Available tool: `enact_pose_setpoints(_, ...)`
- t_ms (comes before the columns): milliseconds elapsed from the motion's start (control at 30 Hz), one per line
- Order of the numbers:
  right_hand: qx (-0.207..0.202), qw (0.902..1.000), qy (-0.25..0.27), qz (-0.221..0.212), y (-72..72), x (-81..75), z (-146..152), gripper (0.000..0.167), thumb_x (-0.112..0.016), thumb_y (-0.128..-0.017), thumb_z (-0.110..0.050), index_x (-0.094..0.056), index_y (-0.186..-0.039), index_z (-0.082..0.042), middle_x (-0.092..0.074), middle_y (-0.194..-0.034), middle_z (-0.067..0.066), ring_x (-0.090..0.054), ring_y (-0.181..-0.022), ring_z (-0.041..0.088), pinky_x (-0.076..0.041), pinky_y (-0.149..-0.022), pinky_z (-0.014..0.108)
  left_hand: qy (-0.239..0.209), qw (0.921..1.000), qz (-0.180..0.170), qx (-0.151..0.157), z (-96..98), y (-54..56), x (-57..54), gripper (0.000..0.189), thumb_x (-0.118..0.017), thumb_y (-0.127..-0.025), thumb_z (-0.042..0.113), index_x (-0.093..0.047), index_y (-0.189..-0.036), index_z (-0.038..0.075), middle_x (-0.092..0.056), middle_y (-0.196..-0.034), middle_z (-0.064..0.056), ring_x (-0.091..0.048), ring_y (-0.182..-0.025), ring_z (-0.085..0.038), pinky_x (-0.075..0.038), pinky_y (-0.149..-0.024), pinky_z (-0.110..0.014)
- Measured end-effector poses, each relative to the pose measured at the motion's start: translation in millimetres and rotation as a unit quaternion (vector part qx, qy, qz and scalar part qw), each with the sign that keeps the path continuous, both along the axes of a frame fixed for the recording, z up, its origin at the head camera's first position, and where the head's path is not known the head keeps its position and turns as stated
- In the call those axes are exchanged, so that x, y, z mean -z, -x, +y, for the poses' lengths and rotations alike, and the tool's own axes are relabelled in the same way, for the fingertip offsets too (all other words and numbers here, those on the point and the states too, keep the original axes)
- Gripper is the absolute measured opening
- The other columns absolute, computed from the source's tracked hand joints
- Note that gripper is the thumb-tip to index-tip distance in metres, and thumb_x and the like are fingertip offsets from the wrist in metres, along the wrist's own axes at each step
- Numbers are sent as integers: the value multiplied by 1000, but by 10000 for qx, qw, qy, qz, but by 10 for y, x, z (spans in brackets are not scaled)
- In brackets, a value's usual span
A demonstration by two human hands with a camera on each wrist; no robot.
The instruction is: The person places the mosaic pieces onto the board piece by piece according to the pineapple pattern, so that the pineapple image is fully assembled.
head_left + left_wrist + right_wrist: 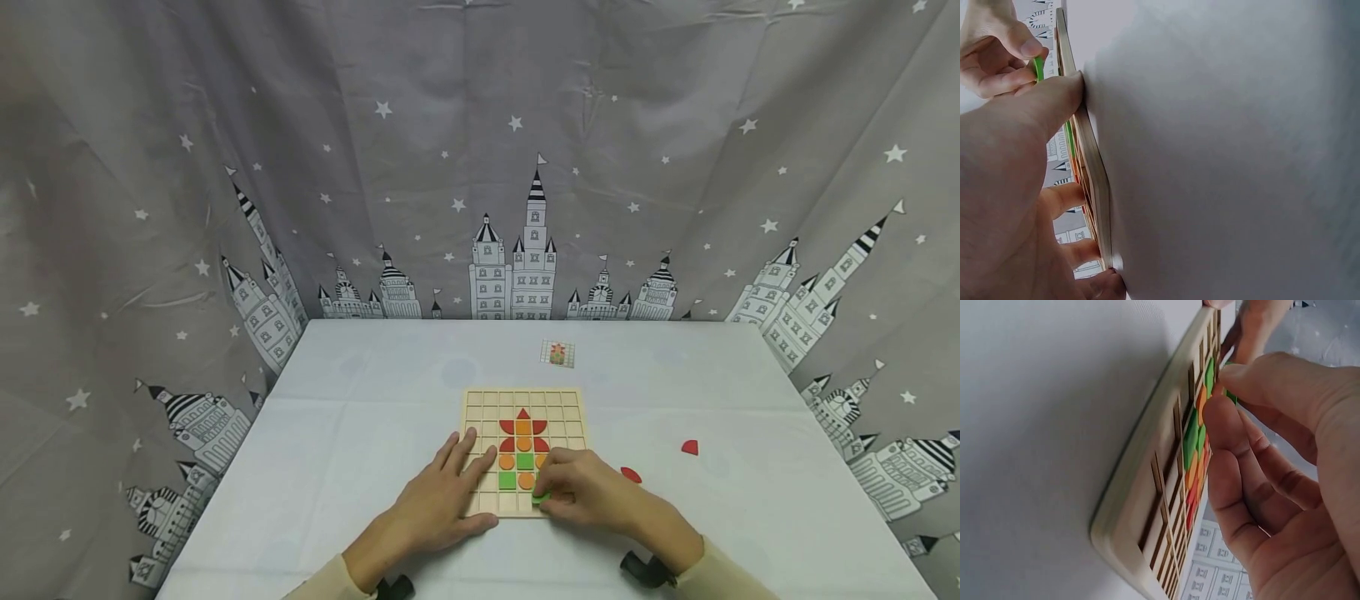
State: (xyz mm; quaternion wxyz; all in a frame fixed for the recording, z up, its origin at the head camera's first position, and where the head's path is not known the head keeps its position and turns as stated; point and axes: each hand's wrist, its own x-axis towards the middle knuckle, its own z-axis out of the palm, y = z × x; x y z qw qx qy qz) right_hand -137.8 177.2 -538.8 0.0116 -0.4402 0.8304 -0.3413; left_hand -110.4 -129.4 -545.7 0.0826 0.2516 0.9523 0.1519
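Note:
A wooden grid board (483, 504) lies on the white table, with red, orange and green flat pieces set in its squares. My right hand (588, 490) pinches a thin green tile (1039, 67) between thumb and fingers, over the lower right part of the pattern. Spread along the board's left side, my left hand (442, 500) rests with fingers on its edge and thumb near the front left corner. On the board, a red triangle (522, 414) tops an orange square (522, 427), with green squares and orange circles lower down. My right hand covers part of the pattern.
Two loose red pieces lie right of the board: a quarter-circle (690, 447) and a rounded one (631, 475) close by my right wrist. Behind the board is a small pattern card (557, 353). A grey curtain (420, 167) printed with castles hangs beyond the table.

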Motion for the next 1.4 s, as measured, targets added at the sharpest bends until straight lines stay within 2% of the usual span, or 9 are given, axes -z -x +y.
enact_pose_setpoints(500,-53,9977,-470,478,-14,52,-107,10,-95,-97,-8,-90,-102,-16,-79,-107,-6,-67,-85,0,-53,-79,8,30,10000,17,-3,-6,-3,3,99,-79,-104,70,-44,-181,19,-30,-192,-23,-34,-176,-54,-54,-127,-67)
enact_pose_setpoints(867,-33,9936,-603,958,-22,67,-114,9,-96,-95,-13,-91,-100,-19,-77,-107,-9,-67,-86,1,-53,-82,9,26,10000,9,6,-3,-7,-26,99,-78,-104,69,-44,-181,18,-29,-192,-24,-33,-177,-53,-55,-125,-68)
enact_pose_setpoints(1167,-48,9915,-595,1153,-8,84,-147,9,-97,-95,-14,-93,-100,-21,-78,-108,-8,-69,-89,1,-55,-84,11,-11,10000,2,46,-11,-11,-29,97,-78,-105,68,-44,-181,18,-29,-192,-24,-32,-177,-54,-55,-125,-68)
enact_pose_setpoints(1400,-28,9917,-664,1102,8,101,-178,7,-97,-97,-17,-93,-100,-22,-77,-107,-8,-66,-86,-1,-54,-81,12,-20,10000,-3,33,-13,-13,-23,97,-77,-105,69,-44,-181,19,-29,-192,-24,-32,-177,-54,-55,-126,-67)
